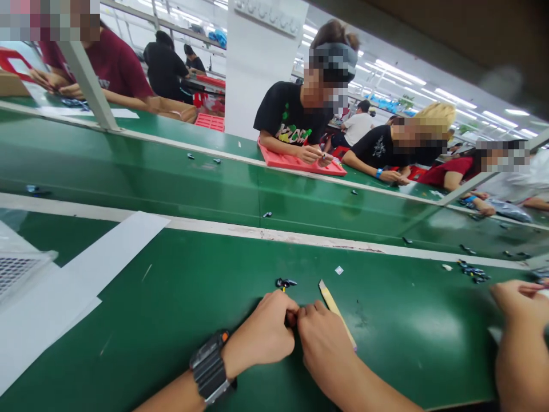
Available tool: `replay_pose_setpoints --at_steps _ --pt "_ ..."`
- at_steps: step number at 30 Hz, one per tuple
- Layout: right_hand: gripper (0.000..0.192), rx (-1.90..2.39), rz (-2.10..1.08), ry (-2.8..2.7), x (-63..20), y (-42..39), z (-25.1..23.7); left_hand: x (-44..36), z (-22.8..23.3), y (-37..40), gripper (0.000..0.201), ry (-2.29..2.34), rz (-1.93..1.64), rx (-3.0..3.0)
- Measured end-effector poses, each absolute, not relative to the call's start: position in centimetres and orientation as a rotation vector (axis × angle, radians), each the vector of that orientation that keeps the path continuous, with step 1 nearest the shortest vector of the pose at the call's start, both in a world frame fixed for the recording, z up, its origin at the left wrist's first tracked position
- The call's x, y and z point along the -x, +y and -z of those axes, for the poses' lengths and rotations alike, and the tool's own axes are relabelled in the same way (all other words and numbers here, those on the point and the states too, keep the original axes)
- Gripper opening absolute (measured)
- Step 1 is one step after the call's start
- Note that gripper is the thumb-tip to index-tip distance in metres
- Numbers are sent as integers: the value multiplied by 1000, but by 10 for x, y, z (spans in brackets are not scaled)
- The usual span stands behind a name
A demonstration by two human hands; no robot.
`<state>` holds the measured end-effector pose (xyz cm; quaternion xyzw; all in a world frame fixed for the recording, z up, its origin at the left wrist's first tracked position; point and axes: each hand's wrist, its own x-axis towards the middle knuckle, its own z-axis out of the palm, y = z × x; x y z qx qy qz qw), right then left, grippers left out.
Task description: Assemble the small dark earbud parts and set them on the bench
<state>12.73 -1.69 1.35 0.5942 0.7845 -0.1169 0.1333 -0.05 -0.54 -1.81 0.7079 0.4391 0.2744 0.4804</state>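
Here two hands — left hand (pixel 266 332), right hand (pixel 321 337) — one wooden stick (pixel 337 312).

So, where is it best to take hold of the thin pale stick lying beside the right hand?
Take the pale stick at its free far end, coming from above. It lies flat on the green table, and the right hand covers its near part.

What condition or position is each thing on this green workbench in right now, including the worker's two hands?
left hand: fist closed, fingertips meeting the right hand's, wristwatch on the wrist.
right hand: closed, pinching something too small to tell.
pale stick: lying flat, partly under the right hand.
small dark part: lying loose, just beyond the hands.
white paper sheet: flat on the bench.
red tray: flat across the belt.
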Motion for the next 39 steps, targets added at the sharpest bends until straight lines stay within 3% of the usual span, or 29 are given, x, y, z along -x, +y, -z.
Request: replay_pose_setpoints --at_steps 5,11,19,23,29,39 --pt "23 -1853 624 2433 -159 -19 -2 -9 24 -16 15 1200 -761 -1637" --pt "50 -1933 1244 2574 -191 -21 8 -16 15 -12 21 1054 -853 -1596" --pt "51 -2048 1652 2611 -193 -26 8 -27 17 -10 24 836 -1058 -940" --pt "50 -2074 1811 2611 -193 -29 1 -29 12 -9 13 770 -1034 -886" --pt "49 -2108 1853 2591 -188 -29 -10 -26 7 -8 24 822 -1108 -865" --pt "46 -2136 1666 2746 -183 -30 -16 -19 5 -6 11 828 -1212 -1230"
